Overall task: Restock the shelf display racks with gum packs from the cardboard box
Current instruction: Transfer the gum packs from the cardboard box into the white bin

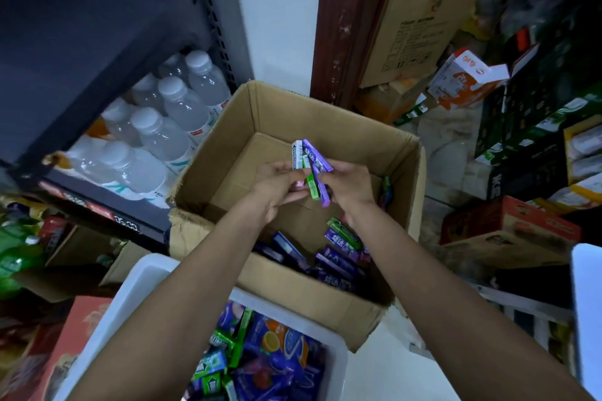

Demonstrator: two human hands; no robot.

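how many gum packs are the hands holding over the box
4 show: a white pack, a purple pack, a green pack and a pink pack, bunched between the left hand and right hand. More may be hidden.

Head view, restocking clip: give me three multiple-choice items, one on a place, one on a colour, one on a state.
1. Where are the water bottles?
A. on the dark shelf left of the cardboard box
B. inside the box
C. in the white bin

2. What colour is the outermost gum pack on the right?
A. red
B. purple
C. yellow

3. What are the hands doing?
A. hanging idle
B. pressing the box flaps
C. holding packs over the box

Answers: 1 A, bottles stand on the shelf; 2 B, wrapper is purple; 3 C, left hand and right hand grip the bundle.
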